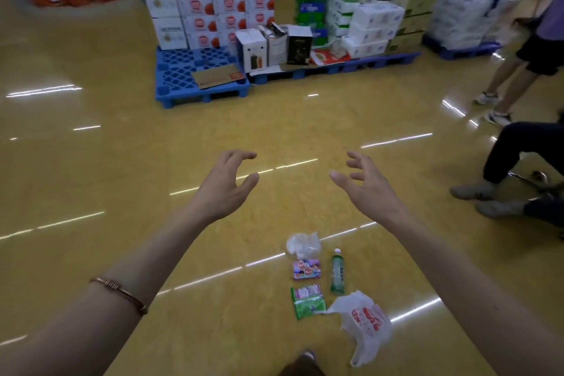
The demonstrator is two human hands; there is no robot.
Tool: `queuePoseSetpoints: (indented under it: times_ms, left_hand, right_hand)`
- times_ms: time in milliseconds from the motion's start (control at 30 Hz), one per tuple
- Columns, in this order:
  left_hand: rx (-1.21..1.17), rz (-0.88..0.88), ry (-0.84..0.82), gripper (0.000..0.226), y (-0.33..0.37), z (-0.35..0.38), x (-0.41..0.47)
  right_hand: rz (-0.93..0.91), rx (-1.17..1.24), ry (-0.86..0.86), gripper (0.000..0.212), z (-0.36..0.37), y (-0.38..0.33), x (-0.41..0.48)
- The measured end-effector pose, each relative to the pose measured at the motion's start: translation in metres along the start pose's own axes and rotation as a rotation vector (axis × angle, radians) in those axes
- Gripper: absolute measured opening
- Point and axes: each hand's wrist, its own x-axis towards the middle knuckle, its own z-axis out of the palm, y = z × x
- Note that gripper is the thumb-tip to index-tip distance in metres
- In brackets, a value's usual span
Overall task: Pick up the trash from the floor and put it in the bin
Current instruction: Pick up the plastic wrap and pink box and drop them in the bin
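Trash lies on the yellow floor between my arms: a crumpled clear wrapper (303, 243), a pink packet (306, 269), a green and pink packet (307, 299), a green plastic bottle (337, 272) lying flat, and a white plastic bag with red print (364, 322). My left hand (224, 188) and my right hand (367, 185) are stretched out in front of me, above and beyond the trash, fingers spread, holding nothing. No bin is in view.
Blue pallets (195, 76) stacked with boxes and tissue packs stand ahead. At the right, a seated person's legs and shoes (488, 192) are close to the trash, and another person (518, 70) stands farther back. My own foot (305, 360) shows at the bottom edge.
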Motion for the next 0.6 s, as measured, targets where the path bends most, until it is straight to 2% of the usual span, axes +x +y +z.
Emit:
queuePoseSetpoints:
  times_ms: [333, 600]
  left_hand:
    - [0.011, 0.123, -0.201, 0.041, 0.009, 0.04, 0.133]
    - [-0.038, 0.11, -0.311, 0.04, 0.014, 0.081, 0.22]
  right_hand:
    - [0.088, 0.085, 0.159, 0.066, -0.027, 0.026, 0.106]
    - [0.211, 0.108, 0.225, 0.071, -0.04, 0.066, 0.155]
